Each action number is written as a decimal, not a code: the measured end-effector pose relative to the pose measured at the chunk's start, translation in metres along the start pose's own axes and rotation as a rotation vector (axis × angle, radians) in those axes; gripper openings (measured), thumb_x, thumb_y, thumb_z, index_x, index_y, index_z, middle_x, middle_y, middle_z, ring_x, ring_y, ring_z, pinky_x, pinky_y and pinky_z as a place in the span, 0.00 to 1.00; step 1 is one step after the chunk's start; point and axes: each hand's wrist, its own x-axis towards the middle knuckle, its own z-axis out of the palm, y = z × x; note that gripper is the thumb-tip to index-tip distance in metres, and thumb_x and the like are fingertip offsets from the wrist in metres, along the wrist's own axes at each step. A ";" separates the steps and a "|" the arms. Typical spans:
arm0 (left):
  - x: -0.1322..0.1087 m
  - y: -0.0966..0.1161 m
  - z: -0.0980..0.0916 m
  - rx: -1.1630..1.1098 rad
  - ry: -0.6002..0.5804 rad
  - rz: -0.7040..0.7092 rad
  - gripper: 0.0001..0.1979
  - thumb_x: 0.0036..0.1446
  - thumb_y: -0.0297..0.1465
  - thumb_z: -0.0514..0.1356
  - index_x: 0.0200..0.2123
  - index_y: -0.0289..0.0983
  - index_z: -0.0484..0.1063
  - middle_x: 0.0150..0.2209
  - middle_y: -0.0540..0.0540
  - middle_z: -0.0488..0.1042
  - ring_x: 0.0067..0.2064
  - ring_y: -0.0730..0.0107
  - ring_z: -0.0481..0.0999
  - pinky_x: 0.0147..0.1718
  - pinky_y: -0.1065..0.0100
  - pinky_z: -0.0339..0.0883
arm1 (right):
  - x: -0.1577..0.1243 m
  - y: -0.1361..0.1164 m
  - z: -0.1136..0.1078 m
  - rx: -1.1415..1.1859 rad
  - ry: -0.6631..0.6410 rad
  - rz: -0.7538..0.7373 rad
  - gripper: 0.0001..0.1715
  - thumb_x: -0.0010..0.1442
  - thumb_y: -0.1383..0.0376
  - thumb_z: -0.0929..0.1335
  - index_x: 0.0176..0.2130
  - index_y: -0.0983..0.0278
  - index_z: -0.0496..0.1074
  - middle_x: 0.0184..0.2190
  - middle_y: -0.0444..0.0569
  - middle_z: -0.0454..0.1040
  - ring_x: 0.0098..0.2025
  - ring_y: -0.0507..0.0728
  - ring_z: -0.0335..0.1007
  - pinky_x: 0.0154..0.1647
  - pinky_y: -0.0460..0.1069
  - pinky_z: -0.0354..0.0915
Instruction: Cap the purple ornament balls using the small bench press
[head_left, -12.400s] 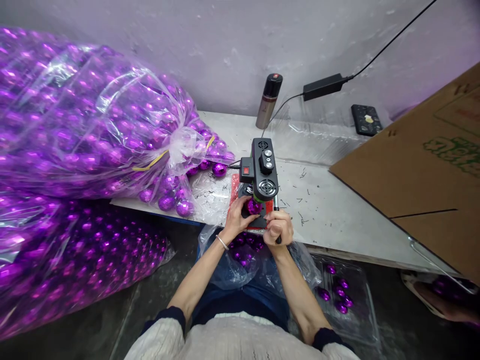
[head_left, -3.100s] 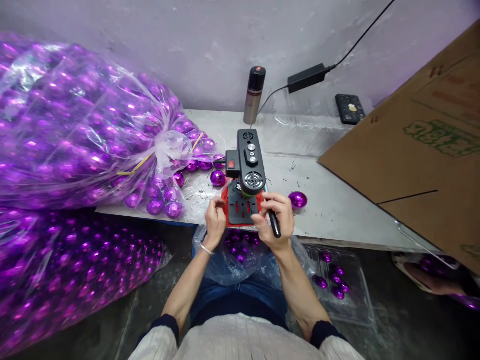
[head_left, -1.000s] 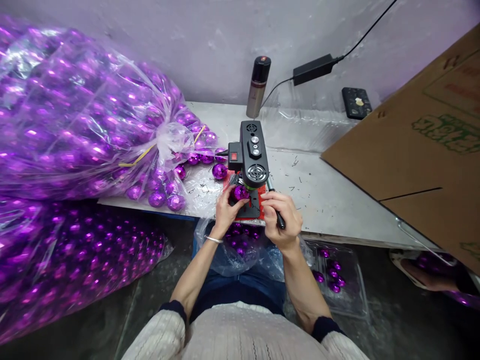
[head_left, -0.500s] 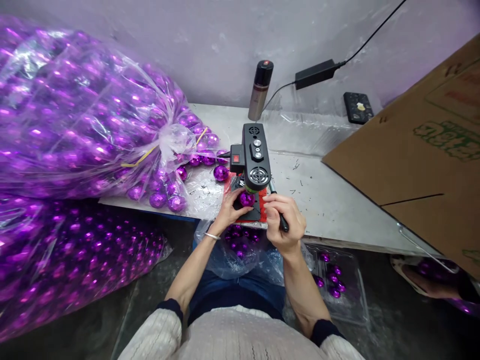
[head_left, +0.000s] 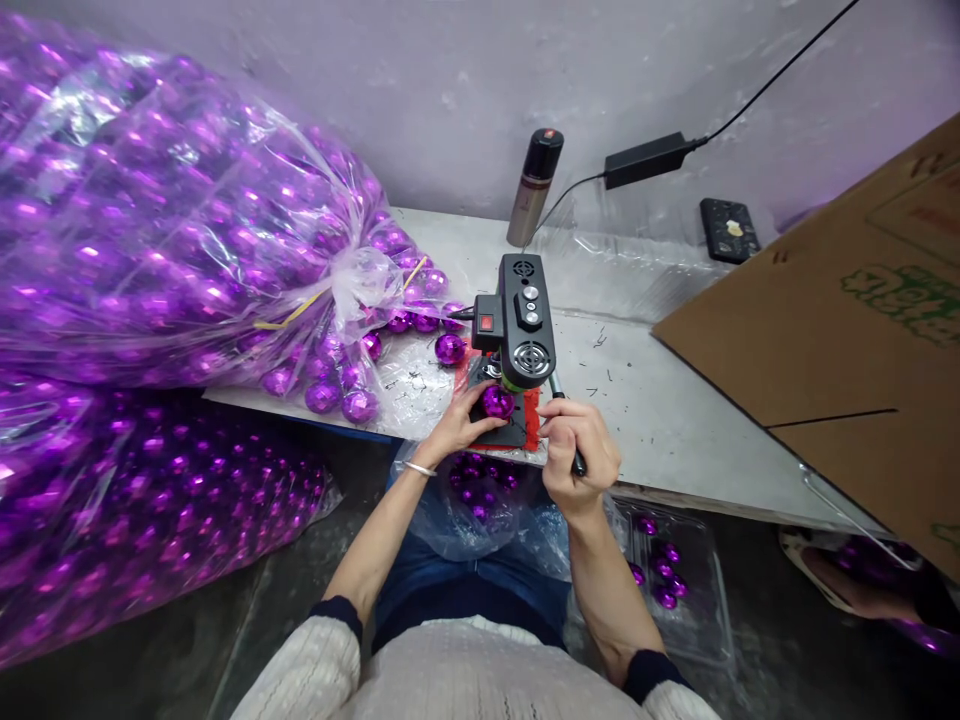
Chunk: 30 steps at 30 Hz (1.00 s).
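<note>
Between the thumb and fingers of my left hand [head_left: 459,424] is a shiny purple ball ornament [head_left: 497,402], at the front end of a black press machine [head_left: 527,315]. The machine stands on a dark base plate [head_left: 507,434] over a red mat [head_left: 532,420]. My right hand [head_left: 579,447] is wrapped round the black-ended lever [head_left: 579,464] on the machine's right side. Several loose purple balls, one of them a lone ball [head_left: 450,349], lie on the table to the left of the machine. The contact between ball and press head is partly hidden from above.
A large clear bag of purple balls [head_left: 172,230] covers the table's left; another bag [head_left: 150,520] lies below. Behind the machine stand a bottle [head_left: 535,188] and a power adapter [head_left: 645,160]. A black phone-like object [head_left: 729,230] and cardboard box [head_left: 840,330] are right. A clear tray [head_left: 705,620] sits low.
The view has shifted slightly, so the machine appears further right. The ball sits slightly further left of the press head, still in my left hand; my right hand keeps hold of the lever.
</note>
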 end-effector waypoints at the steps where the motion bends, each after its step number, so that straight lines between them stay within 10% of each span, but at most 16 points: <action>1: 0.001 0.000 -0.002 0.005 -0.016 0.011 0.36 0.57 0.46 0.69 0.65 0.40 0.66 0.61 0.36 0.74 0.63 0.49 0.73 0.64 0.48 0.66 | -0.001 0.000 0.000 0.002 -0.001 0.001 0.10 0.66 0.71 0.63 0.33 0.61 0.70 0.32 0.47 0.78 0.36 0.55 0.78 0.35 0.50 0.71; 30: 0.002 -0.001 0.005 0.043 0.037 0.054 0.34 0.57 0.46 0.69 0.62 0.38 0.68 0.58 0.34 0.76 0.60 0.49 0.76 0.60 0.45 0.69 | -0.035 0.020 0.023 0.047 0.074 -0.037 0.10 0.65 0.71 0.61 0.33 0.60 0.66 0.30 0.46 0.72 0.30 0.53 0.71 0.29 0.49 0.67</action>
